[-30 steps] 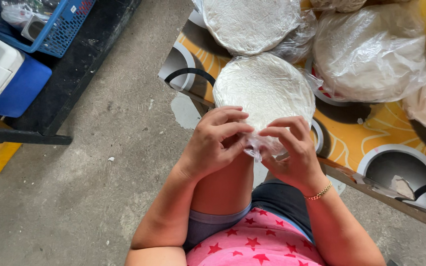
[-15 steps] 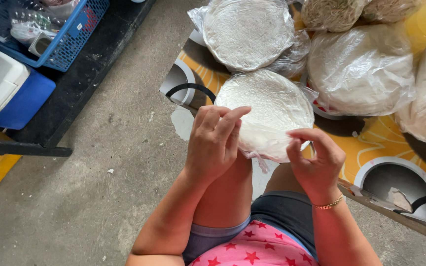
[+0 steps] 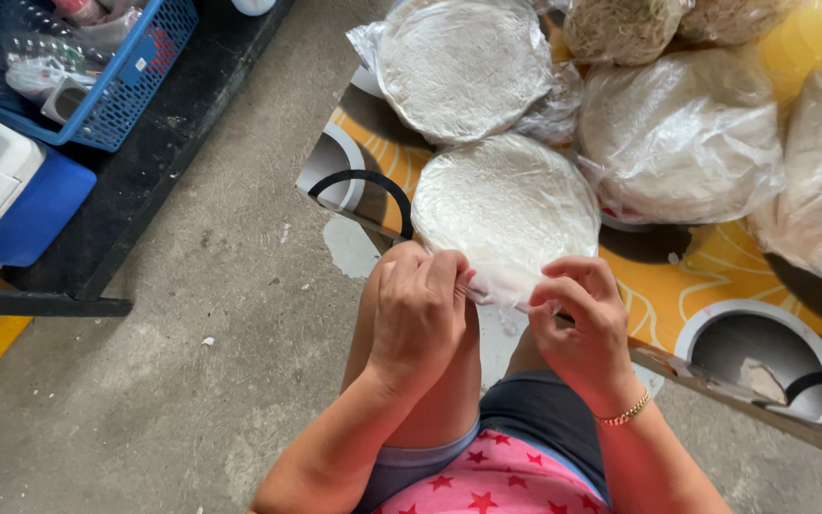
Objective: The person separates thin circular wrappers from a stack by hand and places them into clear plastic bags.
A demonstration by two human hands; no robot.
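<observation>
Orange patterned table [image 3: 715, 266] bearing several bagged stacks, among them, at its near edge, one round white flatbread stack in a clear plastic bag [image 3: 506, 205]; left hand [image 3: 418, 319] and right hand [image 3: 577, 324], both pinching that bag's loose open end.

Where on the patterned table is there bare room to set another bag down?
Bare patch of the table right of the right hand, between the near bag of flat rounds and the big bag. Far side is crowded with bags.
</observation>
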